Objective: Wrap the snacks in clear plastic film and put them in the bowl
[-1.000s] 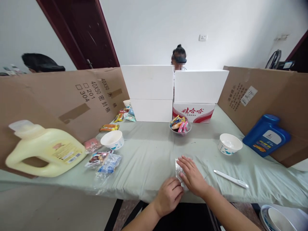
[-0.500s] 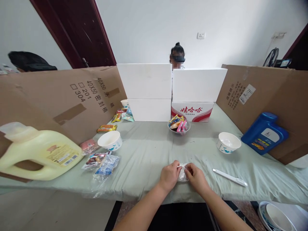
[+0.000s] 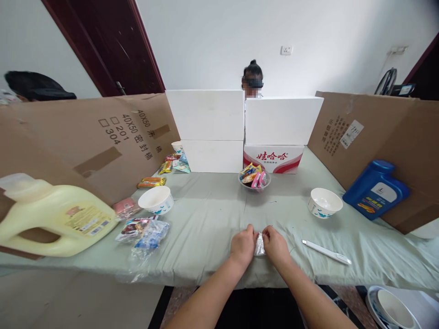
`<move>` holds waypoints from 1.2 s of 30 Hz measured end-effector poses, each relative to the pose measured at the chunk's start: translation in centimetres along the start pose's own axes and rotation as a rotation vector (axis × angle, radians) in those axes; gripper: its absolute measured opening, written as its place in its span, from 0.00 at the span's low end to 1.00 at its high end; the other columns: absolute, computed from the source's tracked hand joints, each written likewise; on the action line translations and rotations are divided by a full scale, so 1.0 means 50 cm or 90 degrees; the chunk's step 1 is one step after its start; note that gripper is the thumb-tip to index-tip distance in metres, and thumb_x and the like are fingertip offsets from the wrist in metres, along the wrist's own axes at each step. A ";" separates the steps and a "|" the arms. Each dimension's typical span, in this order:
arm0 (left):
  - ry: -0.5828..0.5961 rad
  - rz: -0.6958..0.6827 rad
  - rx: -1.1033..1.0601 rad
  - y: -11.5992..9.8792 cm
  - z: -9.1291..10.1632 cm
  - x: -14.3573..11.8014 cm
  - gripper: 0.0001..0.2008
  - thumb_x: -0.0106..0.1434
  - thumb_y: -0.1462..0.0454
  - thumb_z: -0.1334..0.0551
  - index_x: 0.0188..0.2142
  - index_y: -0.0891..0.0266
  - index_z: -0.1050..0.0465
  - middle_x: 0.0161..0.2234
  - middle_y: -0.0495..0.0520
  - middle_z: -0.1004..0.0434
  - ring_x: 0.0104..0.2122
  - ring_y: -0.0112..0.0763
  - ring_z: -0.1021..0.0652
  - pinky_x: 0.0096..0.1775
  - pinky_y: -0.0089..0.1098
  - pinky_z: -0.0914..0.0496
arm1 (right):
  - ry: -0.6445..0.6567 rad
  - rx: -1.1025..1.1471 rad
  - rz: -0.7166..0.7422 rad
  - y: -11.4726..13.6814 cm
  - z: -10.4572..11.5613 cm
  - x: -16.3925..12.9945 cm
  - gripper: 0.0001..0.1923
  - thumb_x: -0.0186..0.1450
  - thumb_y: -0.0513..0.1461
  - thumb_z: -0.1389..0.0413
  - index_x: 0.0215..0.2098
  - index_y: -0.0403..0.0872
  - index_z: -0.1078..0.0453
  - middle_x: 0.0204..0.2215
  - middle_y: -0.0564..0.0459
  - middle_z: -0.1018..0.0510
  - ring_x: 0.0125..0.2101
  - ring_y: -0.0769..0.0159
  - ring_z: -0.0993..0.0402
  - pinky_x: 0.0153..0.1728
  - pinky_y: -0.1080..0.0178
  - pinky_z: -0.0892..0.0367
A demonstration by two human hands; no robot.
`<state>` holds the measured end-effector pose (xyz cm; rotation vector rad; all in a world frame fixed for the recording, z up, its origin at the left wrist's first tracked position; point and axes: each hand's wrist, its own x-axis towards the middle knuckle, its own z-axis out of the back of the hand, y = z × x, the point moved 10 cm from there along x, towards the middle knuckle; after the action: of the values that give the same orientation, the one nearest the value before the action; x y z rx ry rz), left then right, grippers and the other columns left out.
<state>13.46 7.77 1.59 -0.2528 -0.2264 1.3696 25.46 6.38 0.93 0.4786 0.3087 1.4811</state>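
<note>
Near the table's front edge, a small silvery foil-like packet (image 3: 259,246) is held between my two hands. My left hand (image 3: 244,246) is closed, its fingers pinching the packet's left upper edge. On the other side my right hand (image 3: 275,244) pinches its right upper edge. Whatever lies inside the packet is hidden. To the right of my hands lies a white box cutter (image 3: 325,252). Farther back stands a clear bowl (image 3: 254,186) filled with colourful wrapped snacks.
White paper bowls stand at the left (image 3: 156,200) and right (image 3: 324,203). Plastic wrappers (image 3: 151,235) and a yellow detergent jug (image 3: 82,219) are at left; a blue bottle (image 3: 375,189) leans at right. Cardboard (image 3: 384,146) and white boxes (image 3: 209,155) border the table. Two people are beyond.
My hands have come closer together and the right one has turned inward. The packet between them looks narrower, its shiny side showing. The other things on the table have stayed put.
</note>
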 end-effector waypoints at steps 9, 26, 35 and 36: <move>-0.180 -0.199 0.007 -0.056 0.024 -0.044 0.10 0.68 0.69 0.48 0.34 0.61 0.30 0.35 0.54 0.25 0.35 0.37 0.25 0.36 0.34 0.32 | 0.002 -0.062 -0.019 0.016 -0.005 0.004 0.14 0.66 0.34 0.57 0.35 0.49 0.30 0.31 0.48 0.21 0.32 0.63 0.24 0.30 0.64 0.38; -0.227 -0.295 -0.150 -0.028 0.039 -0.107 0.13 0.63 0.68 0.45 0.47 0.62 0.34 0.46 0.60 0.27 0.47 0.43 0.26 0.47 0.48 0.29 | 0.086 0.030 0.136 0.073 -0.012 -0.036 0.17 0.67 0.33 0.58 0.48 0.48 0.31 0.42 0.48 0.24 0.43 0.65 0.26 0.46 0.65 0.34; -0.221 -0.367 -0.043 0.008 0.041 -0.151 0.16 0.66 0.65 0.44 0.53 0.58 0.32 0.54 0.57 0.28 0.56 0.44 0.29 0.53 0.47 0.29 | 0.081 0.040 0.168 0.077 -0.014 -0.063 0.20 0.64 0.35 0.50 0.54 0.49 0.33 0.45 0.48 0.28 0.41 0.66 0.26 0.42 0.67 0.33; -0.239 -0.368 -0.041 0.014 0.041 -0.153 0.15 0.66 0.64 0.44 0.52 0.58 0.31 0.53 0.57 0.27 0.55 0.43 0.28 0.52 0.46 0.28 | 0.074 0.052 0.187 0.081 -0.008 -0.072 0.20 0.64 0.35 0.49 0.54 0.49 0.34 0.46 0.48 0.29 0.42 0.66 0.27 0.44 0.66 0.33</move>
<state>10.73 0.47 3.25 0.0259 -0.6078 0.8241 21.47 2.92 2.24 0.5211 0.4044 1.7909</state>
